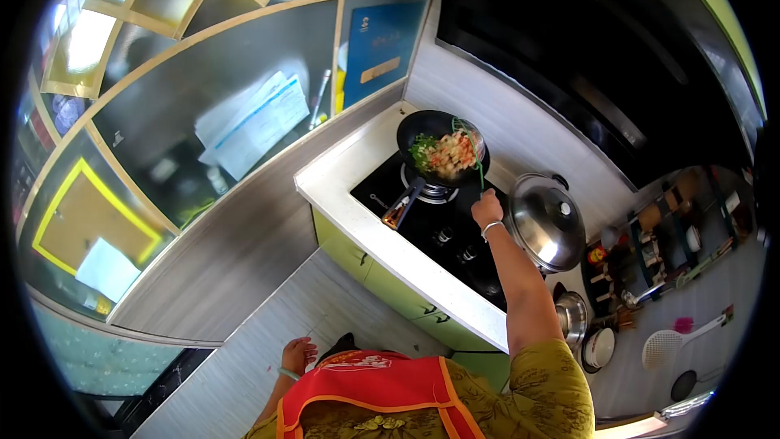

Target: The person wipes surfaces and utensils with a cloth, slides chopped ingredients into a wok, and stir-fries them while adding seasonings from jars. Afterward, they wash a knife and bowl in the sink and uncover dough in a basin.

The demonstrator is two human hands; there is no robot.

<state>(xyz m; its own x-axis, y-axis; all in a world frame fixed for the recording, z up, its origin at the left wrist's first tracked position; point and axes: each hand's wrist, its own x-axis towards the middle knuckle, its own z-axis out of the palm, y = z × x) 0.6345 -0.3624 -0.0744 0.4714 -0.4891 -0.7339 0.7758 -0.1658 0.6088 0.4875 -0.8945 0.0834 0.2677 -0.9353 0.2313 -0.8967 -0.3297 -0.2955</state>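
My right hand is closed around the handle of a green spatula. The spatula's slotted head rests at the far right side of a black wok. Inside the wok are chopped green pieces on the left and a mound of diced orange-pink food in the middle. The wok sits on the back burner, and its handle points toward me with no hand on it. Low by my side hangs my left hand, empty, with its fingers loosely curled and apart.
A large pot with a domed steel lid stands right of the wok on the black gas hob. Steel bowls, a spice rack and a hanging white skimmer are farther right. A dark range hood overhangs the hob.
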